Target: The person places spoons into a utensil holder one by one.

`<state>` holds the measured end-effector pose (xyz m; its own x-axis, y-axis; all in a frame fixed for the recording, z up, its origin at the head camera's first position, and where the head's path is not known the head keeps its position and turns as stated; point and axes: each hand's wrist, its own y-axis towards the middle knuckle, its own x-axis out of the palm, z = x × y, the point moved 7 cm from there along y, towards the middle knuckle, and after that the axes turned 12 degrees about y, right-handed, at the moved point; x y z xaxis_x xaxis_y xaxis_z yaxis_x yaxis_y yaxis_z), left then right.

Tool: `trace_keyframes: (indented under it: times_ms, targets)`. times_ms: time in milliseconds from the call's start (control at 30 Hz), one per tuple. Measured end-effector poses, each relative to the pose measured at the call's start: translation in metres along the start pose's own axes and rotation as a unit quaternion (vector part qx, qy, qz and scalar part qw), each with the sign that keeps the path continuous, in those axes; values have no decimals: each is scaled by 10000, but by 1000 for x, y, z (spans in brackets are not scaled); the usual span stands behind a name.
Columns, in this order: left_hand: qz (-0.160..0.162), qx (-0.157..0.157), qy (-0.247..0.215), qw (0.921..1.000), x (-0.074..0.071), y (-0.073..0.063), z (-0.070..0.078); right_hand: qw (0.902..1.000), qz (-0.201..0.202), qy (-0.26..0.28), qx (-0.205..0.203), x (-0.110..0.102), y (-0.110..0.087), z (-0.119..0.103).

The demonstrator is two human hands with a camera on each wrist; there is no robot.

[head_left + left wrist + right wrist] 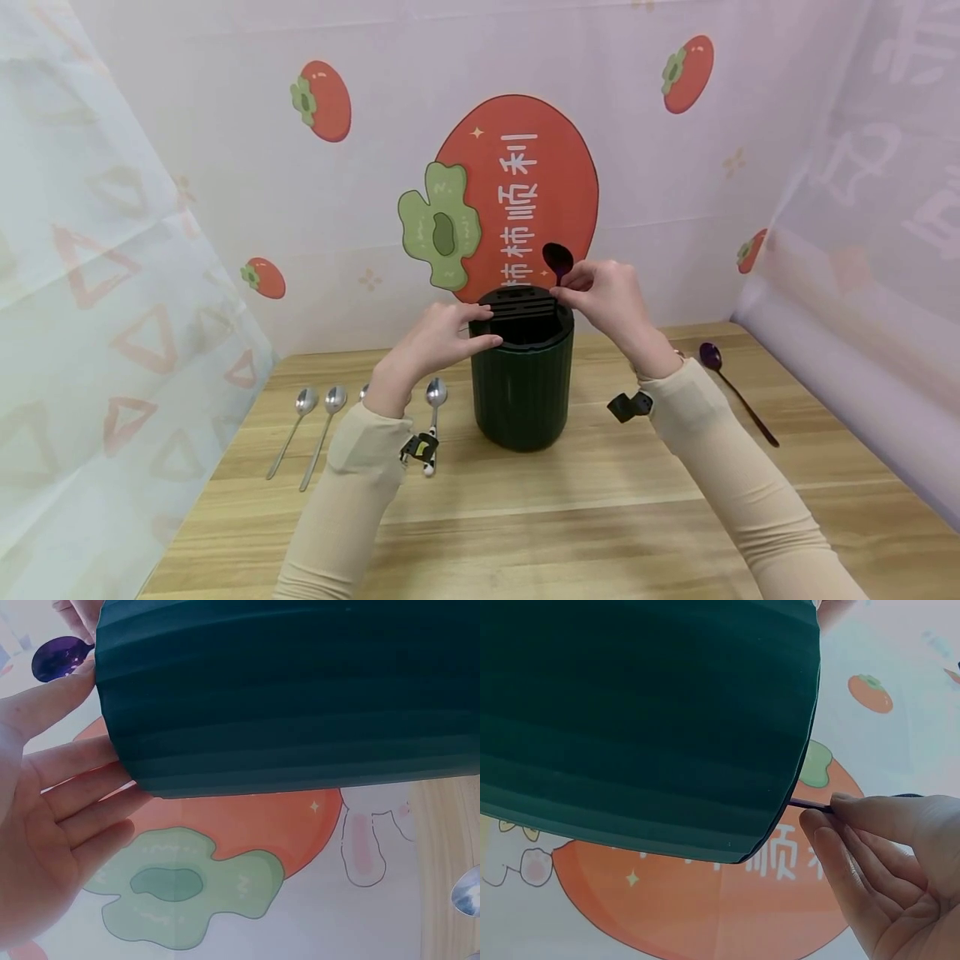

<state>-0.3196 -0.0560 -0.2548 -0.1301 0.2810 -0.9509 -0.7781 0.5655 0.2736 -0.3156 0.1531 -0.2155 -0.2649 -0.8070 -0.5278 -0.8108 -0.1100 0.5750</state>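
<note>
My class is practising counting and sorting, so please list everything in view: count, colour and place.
Table: one, light brown wood, across the lower view.
Container: one, dark green, on the table.
Slotted insert: one, black, in the container's mouth.
Held spoon: one, dark purple, upright at the container's rim.
Table spoon: one, dark purple, table's right side.
Silver spoons: at least four, silver, left of the container.
Printed sheeting: count unclear, pale with red persimmons, behind and beside the table.
Sleeves: two, cream, reaching in from below.
Wrist devices: two, black, one by each cuff.
Left grip: one, bare, container's left rim.
Right grip: one, bare, on the held spoon.
</note>
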Motion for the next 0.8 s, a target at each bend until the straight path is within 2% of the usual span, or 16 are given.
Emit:
trace_keyframes:
  times_ms: [533, 800]
  targets:
    - [11, 27, -54, 10000, 0, 0, 1, 9995, -224, -206, -103, 4, 0, 4]
    - [-6, 24, -54, 10000, 1, 0, 0, 9975, -627, -164, 286, 0, -5, 12]
